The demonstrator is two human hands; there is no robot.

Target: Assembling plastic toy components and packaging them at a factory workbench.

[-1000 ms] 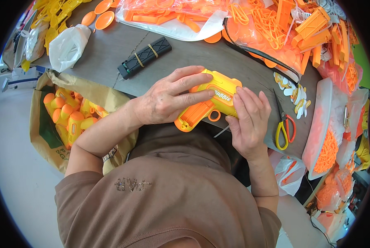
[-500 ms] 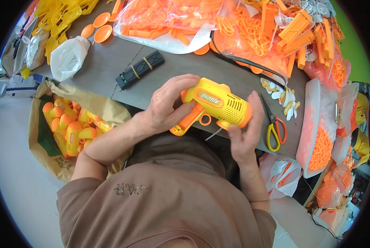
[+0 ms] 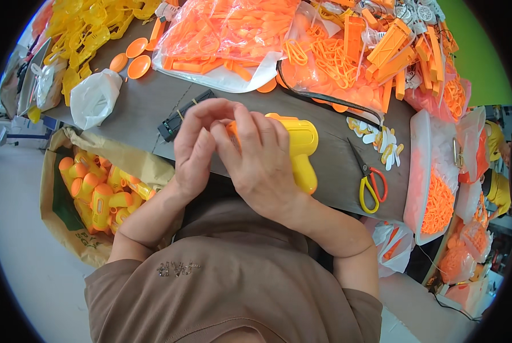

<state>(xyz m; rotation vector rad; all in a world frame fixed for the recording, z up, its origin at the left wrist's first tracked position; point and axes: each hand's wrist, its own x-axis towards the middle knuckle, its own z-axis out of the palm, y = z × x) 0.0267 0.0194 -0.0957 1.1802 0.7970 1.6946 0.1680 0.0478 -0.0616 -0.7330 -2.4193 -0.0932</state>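
Note:
A yellow toy bubble gun [image 3: 303, 140] is held over the front edge of the table, its handle pointing down on the right. Its orange end faces left, mostly covered by my fingers. My right hand [image 3: 263, 166] lies across the gun's body with fingers bent over it. My left hand [image 3: 192, 151] curls around the orange end, thumb toward me; its fingertips are partly hidden. Just behind my left hand lies a black ribbed block [image 3: 173, 124], partly covered. Scissors [image 3: 370, 186] with one yellow and one red handle rest to the right.
A paper bag [image 3: 53, 188] of yellow-orange toy guns stands at left. Plastic bags of orange parts [image 3: 221, 34] fill the table's back. A white plastic bag [image 3: 96, 97] sits at left, small white-and-yellow pieces [image 3: 385, 143] at right, beside a tub [image 3: 419, 188] of orange parts.
The bubble gun has been turned around, its orange end now leftward and its handle on the right. My right hand moved left over the body; my left hand left the handle for the orange end.

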